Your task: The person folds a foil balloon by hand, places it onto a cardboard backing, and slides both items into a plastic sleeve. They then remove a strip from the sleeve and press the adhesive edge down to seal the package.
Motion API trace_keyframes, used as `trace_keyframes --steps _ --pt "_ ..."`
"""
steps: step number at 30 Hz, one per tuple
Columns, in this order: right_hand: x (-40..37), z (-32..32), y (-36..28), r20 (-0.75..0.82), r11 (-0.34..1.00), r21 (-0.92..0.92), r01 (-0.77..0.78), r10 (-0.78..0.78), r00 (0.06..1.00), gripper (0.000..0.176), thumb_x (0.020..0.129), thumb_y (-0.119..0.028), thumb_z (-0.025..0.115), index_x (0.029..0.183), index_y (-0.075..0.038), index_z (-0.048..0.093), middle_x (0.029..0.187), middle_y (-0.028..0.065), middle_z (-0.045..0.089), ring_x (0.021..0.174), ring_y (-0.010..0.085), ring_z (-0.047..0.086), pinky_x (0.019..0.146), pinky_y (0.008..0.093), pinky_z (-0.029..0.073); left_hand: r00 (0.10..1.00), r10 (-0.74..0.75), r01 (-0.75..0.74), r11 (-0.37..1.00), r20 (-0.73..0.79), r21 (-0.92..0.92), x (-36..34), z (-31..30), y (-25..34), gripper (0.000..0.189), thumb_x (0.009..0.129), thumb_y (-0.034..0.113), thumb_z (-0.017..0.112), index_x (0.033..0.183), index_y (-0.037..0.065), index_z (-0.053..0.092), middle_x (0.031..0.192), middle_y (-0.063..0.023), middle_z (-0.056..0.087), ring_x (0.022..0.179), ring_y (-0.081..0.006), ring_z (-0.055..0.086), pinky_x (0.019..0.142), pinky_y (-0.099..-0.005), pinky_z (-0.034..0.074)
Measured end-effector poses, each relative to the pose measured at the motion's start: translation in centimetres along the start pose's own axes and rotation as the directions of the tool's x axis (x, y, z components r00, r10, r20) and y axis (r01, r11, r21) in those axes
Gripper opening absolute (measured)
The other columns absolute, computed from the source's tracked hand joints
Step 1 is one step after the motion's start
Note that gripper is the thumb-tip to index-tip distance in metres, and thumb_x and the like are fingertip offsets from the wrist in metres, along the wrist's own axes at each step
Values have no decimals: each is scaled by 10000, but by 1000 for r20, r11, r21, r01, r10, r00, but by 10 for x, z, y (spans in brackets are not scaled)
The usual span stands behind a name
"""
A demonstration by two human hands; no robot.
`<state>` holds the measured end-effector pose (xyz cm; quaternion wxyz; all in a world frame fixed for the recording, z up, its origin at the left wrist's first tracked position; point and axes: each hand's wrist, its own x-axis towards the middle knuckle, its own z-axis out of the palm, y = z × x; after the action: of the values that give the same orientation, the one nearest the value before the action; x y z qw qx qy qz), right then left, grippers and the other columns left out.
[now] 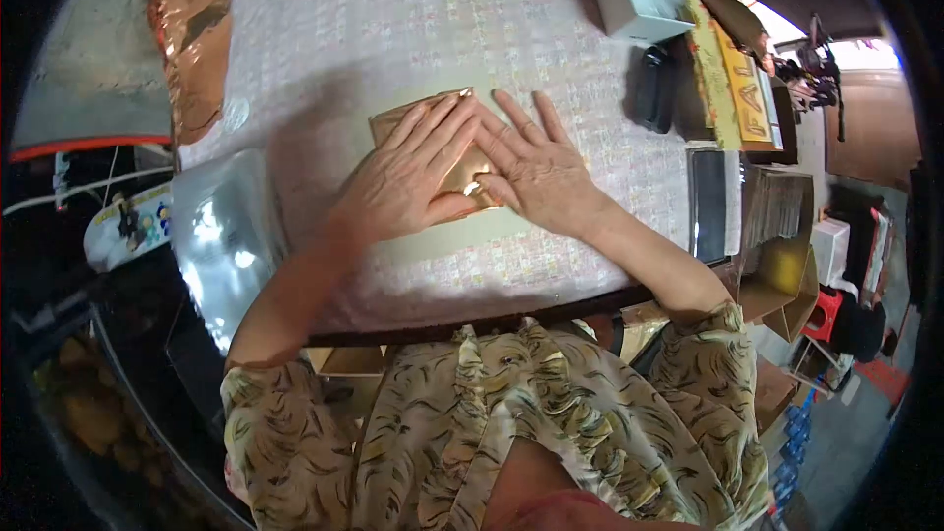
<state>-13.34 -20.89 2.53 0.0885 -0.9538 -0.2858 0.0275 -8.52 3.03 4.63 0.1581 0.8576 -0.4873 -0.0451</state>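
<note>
A shiny copper-coloured foil piece (468, 173) lies on a pale flat sheet (413, 248) in the middle of the table. Across its left part rests my left hand (408, 175), flat with the fingers stretched out. My right hand (541, 177) lies at the foil's right side, fingers spread and the thumb on the foil. The fingertips of my left hand meet or nearly meet my right index finger near the foil's top edge. Both hands cover much of the foil, so its full outline is hidden. Neither hand grips anything.
Clear plastic sheets (218, 236) hang over the table's left edge. Crumpled copper foil (202, 54) runs along the far left corner. At the right are a white box (634, 0), a black object (652, 88), a dark flat item (708, 202) and cardboard boxes (782, 295).
</note>
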Motion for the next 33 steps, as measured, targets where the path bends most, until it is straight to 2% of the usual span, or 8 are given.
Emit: trace_keyframes --steps 4,5,6,8,11,14,16,33 --pt "-2 -4 8 53 988 155 14 -23 998 755 1078 -542 355 1665 -118 137 1737 77 123 1608 292 41 1290 522 -52 1000 -3 2 999 -22 -38 4 1 0 930 895 525 692 1534 -68 367 1641 -237 320 1539 -360 290 1265 -490 226" --pt "-3 -13 11 -115 963 266 50 -20 993 593 1072 -369 508 1584 -97 386 1656 138 348 1525 323 338 1266 524 222 999 26 -28 999 -42 -43 6 0 2 930 895 525 692 1534 -68 367 1641 -237 320 1539 -360 290 1265 -490 226" --pt "-2 -34 19 -115 969 245 37 -9 993 593 1072 -369 508 1584 -97 386 1656 138 348 1525 323 338 1266 524 222 1000 9 -10 999 -11 -38 5 -4 3 918 892 516 702 1527 -64 381 1641 -236 320 1537 -363 292 1264 -491 228" --pt "1 -78 47 -278 894 446 -48 189 942 385 985 -137 661 1366 -88 645 1352 143 663 1169 318 670 995 453 538 1000 -20 20 999 19 -37 7 -6 3 907 889 507 712 1521 -61 394 1641 -234 321 1535 -365 295 1263 -492 229" --pt "18 -119 127 -728 931 99 -352 309 613 286 882 -44 737 1165 -85 746 961 134 741 781 266 705 705 390 562 1000 -5 6 1000 10 -30 4 -3 3 877 888 489 721 1512 -48 420 1641 -231 324 1534 -356 299 1263 -488 232" --pt "35 -132 207 -678 898 16 -439 332 655 230 928 -201 707 1084 -40 756 845 153 737 735 212 716 699 366 557 1000 -2 1 1000 -10 -30 5 -4 2 857 888 493 720 1503 -36 443 1636 -221 338 1535 -347 301 1264 -485 234" --pt "45 -130 229 -330 844 89 -528 526 784 248 907 -249 733 1040 -43 773 846 162 748 736 221 736 706 381 564 1000 -8 7 999 -26 -41 5 -5 4 863 877 497 727 1500 -31 449 1632 -208 354 1529 -341 314 1262 -483 241" --pt "56 -124 246 -255 845 183 -503 535 806 231 908 -170 749 1078 -18 785 924 92 785 817 131 709 766 288 541 998 -3 3 1000 -69 -12 -1 10 -5 849 951 640 574 1515 15 465 1634 -154 373 1527 -299 319 1283 -474 212"
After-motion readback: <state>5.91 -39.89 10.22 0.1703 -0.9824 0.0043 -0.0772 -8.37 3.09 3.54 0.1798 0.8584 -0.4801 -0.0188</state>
